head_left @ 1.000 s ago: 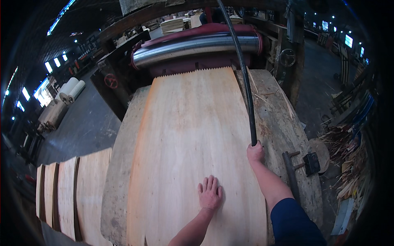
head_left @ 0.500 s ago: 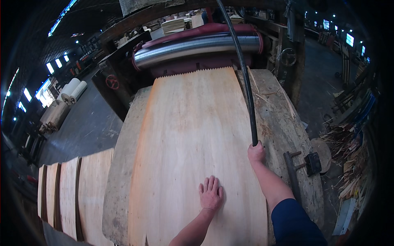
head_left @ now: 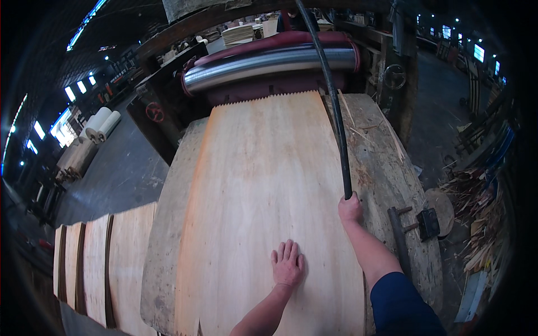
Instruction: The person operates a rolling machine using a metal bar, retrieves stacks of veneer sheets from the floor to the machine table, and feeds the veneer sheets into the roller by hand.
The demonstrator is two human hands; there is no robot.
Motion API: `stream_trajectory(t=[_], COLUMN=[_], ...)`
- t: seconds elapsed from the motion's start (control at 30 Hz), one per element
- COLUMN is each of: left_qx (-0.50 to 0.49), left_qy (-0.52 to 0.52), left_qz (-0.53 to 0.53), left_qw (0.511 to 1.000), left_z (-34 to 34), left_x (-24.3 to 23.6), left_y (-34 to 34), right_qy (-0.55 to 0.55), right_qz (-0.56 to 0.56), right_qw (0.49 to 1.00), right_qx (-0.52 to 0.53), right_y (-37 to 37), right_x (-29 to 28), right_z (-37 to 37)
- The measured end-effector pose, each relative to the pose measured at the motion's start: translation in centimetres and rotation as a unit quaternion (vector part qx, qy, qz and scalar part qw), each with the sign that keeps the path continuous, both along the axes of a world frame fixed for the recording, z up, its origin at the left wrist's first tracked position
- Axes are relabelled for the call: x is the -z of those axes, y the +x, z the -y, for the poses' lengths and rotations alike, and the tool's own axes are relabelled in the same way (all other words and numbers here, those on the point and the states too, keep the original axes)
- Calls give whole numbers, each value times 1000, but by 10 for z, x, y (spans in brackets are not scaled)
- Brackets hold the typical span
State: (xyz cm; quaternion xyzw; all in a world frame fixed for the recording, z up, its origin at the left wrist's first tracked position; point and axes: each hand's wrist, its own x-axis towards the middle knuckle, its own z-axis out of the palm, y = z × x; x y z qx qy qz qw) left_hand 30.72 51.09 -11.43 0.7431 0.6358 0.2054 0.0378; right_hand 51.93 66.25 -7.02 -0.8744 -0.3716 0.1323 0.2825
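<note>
A pale wooden veneer sheet (head_left: 258,173) with a zigzag far edge lies on a worn wooden table (head_left: 381,151). My left hand (head_left: 288,263) rests flat on it, lower middle, fingers spread. My right hand (head_left: 350,206) is closed around a long black bar (head_left: 339,129) at the sheet's right side; the bar rises past a steel roller (head_left: 269,64) beyond the sheet's far edge.
Cut veneer stacks (head_left: 129,263) stand lower left; white rolls (head_left: 100,124) lie on the floor behind. A red handwheel (head_left: 154,112) is on the machine frame. A metal fitting (head_left: 427,223) sits at right beside scrap wood (head_left: 476,224). A person in dark clothing (head_left: 297,22) is behind the roller.
My hands, the bar and the veneer sheet stay in place. The surroundings shift very slightly in the picture; the person behind the roller shows a little more.
</note>
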Motion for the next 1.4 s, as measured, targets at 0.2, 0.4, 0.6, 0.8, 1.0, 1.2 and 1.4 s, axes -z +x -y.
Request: stream_trajectory(t=[0.2,0.4,0.6,0.8,1.0,1.2,1.4], left_qx=[1,9,8,3,-2,0,2], left_qy=[-4,2,5,3,3,0,2], left_qz=[-4,-10,-24,-29,-35,-26,-23], left_qw=[1000,1000,1000,1000,999,1000,1000], left_z=[0,-1,0,3,1,0,0], left_x=[0,-3,-4,-4,-5,-6,-4], left_y=[-2,1,1,5,2,2,-1], right_qy=[5,26,4,63,121,129,143], right_qz=[14,16,5,12,43,44,32], right_qw=[1000,999,997,989,979,978,976], right_qx=[-19,-44,-78,-134,-156,-155,-159], right_y=[-2,8,6,17,17,18,17], right_x=[-2,9,-12,11,25,34,29], right_z=[6,3,15,18,16,12,14])
